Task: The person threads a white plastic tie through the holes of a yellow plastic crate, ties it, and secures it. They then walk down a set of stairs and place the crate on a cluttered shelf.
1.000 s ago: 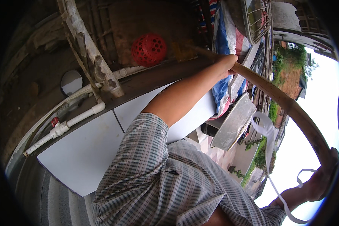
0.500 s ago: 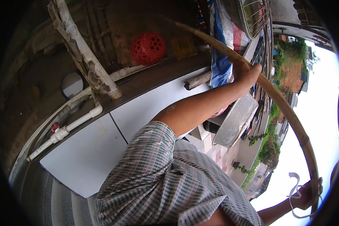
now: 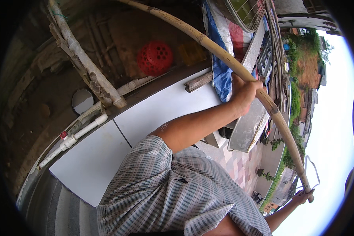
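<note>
A long bamboo pole (image 3: 220, 51) runs from the upper left to the lower right, bending in the wide view. My left hand (image 3: 244, 93) is closed round it near its middle, the forearm reaching up from the plaid sleeve. Close to the pole's lower right end, my right hand (image 3: 304, 196) is closed on it, partly hidden by the pole. A thin white strip (image 3: 316, 173) loops beside the pole just above my right hand. Whether that hand also holds the strip, I cannot tell.
White tiled panels (image 3: 86, 165) lie left of my body, edged by a white pipe (image 3: 88, 126) with a red valve. Beyond are a red perforated basket (image 3: 155, 58), a round basin (image 3: 82, 101) and rough upright poles (image 3: 92, 70). A metal tub (image 3: 246, 129) stands past my left forearm.
The pole has shifted toward the upper left, so its lower right end now shows. Both hands have moved left with it, my left slightly lower in view. The white strip has changed shape.
</note>
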A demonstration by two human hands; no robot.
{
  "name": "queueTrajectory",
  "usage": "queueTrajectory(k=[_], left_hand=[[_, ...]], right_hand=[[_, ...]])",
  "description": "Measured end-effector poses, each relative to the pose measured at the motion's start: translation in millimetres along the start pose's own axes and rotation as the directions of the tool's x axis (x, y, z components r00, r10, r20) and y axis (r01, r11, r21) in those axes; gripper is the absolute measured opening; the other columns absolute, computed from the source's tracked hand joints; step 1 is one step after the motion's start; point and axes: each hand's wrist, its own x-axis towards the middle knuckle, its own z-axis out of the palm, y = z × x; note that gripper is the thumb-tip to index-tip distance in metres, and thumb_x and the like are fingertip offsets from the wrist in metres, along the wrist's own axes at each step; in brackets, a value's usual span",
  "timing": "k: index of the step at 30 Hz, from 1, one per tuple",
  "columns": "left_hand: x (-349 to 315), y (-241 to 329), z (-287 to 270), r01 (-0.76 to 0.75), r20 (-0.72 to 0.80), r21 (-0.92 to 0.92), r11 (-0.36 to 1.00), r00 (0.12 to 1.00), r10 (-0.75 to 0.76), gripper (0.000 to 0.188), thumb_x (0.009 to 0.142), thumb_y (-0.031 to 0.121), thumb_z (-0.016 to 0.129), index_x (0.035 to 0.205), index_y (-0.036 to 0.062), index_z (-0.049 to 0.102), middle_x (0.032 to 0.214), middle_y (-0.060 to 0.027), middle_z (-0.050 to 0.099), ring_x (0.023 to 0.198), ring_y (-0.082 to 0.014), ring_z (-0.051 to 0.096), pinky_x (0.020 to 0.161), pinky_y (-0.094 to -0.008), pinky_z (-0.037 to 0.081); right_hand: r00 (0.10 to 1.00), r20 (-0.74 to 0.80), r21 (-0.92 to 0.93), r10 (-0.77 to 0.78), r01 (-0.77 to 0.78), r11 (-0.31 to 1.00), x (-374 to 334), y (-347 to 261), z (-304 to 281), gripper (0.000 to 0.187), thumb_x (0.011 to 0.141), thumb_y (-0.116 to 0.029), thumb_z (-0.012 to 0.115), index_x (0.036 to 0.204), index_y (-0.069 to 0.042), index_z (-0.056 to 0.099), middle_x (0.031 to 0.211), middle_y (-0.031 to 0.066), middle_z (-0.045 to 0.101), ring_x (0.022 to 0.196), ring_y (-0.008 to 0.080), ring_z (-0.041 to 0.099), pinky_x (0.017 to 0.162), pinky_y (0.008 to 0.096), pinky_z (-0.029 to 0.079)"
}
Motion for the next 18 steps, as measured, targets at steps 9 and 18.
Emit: queueTrajectory(k=[9,18], left_hand=[[-64,-61,-25,-0.220,0.384,0.069,0.973,0.906,0.178,0.062,0.093,-0.010,0.060,0.137,0.0106,0.020,0.115,-0.0146,0.057,0.109,-0.0238,0.067,0.103,-0.0447,0.056],[-85,-93,-45,-0.474,0.504,0.313,0.823,0.817,0.278,0.082,0.094,-0.008,0.062,0.152,0.0080,0.006,0.113,-0.0139,0.055,0.107,-0.0200,0.063,0.098,-0.0393,0.058]], right_hand=[[0.936,-0.342,-0.612,0.084,-0.290,0.736,82,119,-132,0.081,0.079,-0.071,0.076,0.102,0.006,0.072,0.100,0.0137,0.072,0.085,0.0253,0.068,0.076,0.0395,0.056],[0.375,0.891,-0.254,-0.257,0.880,0.402,-43,146,-16,0.060,0.082,-0.034,0.084,0.123,0.005,0.065,0.095,0.0188,0.065,0.089,0.0387,0.064,0.080,0.0495,0.050]])
